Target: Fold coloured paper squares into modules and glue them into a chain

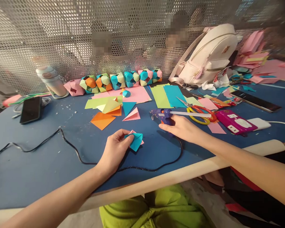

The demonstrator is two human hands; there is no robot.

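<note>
- Pinching a folded blue-and-pink paper piece [136, 141], the left hand [114, 150] sits at the centre of the frame; thumb and fingertips are closed on the piece's left corner.
- The piece rests low on the blue table [38, 164], just above the black cord [80, 160], which loops across the lower middle of the frame.
- The right hand [180, 126], right of centre, lies on the handle of a blue glue gun [165, 114]. Its fingers are loosely bent over the handle, and I cannot tell whether they have closed around it.
- The glue gun lies on its side, nozzle toward the left, with a white glue stick [190, 113] jutting from its back toward the right.
- Red-and-yellow scissors [199, 112] lie just behind the glue stick, and a magenta power strip [235, 123] sits further right.
- Above the left hand lie loose pieces: an orange paper square [102, 120], a pink triangle [132, 115] and a blue triangle [129, 107].
- A row of folded multicoloured paper modules [121, 79] lines the perforated metal screen at the upper centre.
- A white backpack [211, 55] leans at the upper right, and a dark phone [30, 109] lies at the left beside a bottle [51, 79].
</note>
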